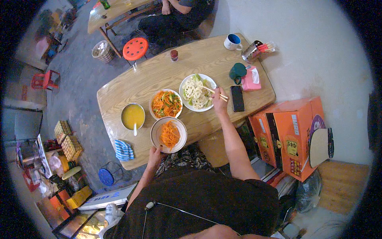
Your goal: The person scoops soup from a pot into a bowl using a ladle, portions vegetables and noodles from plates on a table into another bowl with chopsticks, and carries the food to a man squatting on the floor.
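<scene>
My left hand (156, 155) grips the near rim of a white bowl (182, 144) holding shredded carrot (170, 136). In my right hand (220, 101) is a pair of chopsticks (223, 96), their tips over the sliced lotus root (197, 93) on a white plate (184, 80). Just beyond the bowl is a dish of shredded carrot with green pieces (166, 104). To its left stands a metal bowl of yellow soup or porridge (131, 116) with a white spoon (135, 129) in it.
On the wooden table (149, 71) are a black phone (237, 99), a pink tissue box (251, 82), a mug (232, 42), a small red-lidded jar (174, 55) and a striped cloth (124, 150). Orange cartons (286, 131) stand at the right. Another person (176, 18) sits beyond a red stool (135, 49).
</scene>
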`<state>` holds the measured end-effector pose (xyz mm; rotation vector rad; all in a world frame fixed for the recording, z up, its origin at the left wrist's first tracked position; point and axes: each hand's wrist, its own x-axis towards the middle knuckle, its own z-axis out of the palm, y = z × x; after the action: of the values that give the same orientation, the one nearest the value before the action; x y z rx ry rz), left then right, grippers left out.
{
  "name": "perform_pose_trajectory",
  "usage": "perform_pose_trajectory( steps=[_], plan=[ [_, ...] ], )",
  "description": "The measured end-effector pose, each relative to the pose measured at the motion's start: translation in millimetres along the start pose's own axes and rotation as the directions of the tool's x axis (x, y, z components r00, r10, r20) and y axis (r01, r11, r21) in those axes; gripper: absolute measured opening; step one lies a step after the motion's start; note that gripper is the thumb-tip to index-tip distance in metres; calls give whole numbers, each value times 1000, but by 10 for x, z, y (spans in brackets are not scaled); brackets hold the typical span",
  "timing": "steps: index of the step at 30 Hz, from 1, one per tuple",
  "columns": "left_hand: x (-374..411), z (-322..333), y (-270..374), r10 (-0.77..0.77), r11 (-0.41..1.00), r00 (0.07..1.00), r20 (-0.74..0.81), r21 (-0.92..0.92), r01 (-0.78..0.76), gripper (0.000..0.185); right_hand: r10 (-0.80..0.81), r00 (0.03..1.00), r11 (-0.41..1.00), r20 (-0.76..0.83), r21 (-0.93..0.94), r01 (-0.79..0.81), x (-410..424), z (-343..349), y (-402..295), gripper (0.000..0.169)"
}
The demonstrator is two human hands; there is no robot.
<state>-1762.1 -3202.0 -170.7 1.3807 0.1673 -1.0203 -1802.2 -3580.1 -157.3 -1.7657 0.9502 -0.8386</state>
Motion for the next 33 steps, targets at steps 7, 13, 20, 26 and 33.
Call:
perform_pose_trajectory(
  steps=[7,13,20,26,33],
  plan=[
    [8,41,-27,74,995,997,-14,-59,-74,26,199,980,945,-3,266,-191,60,-135,200,29],
    [72,-16,-115,37,998,999,-26,-56,-39,28,192,979,967,-71,182,-177,34,-275,210,30],
    [64,-70,-90,-27,1000,1000,5,-14,28,30,309,933,938,-186,223,-266,-76,-561,476,28],
    [-54,40,94,-53,997,998,-23,49,54,29,433,859,895,-274,246,-372,-122,-478,621,32],
    [-30,10,15,-26,1000,1000,-6,13,26,30,563,807,780,-179,438,-447,-87,-431,814,30]
  ],
)
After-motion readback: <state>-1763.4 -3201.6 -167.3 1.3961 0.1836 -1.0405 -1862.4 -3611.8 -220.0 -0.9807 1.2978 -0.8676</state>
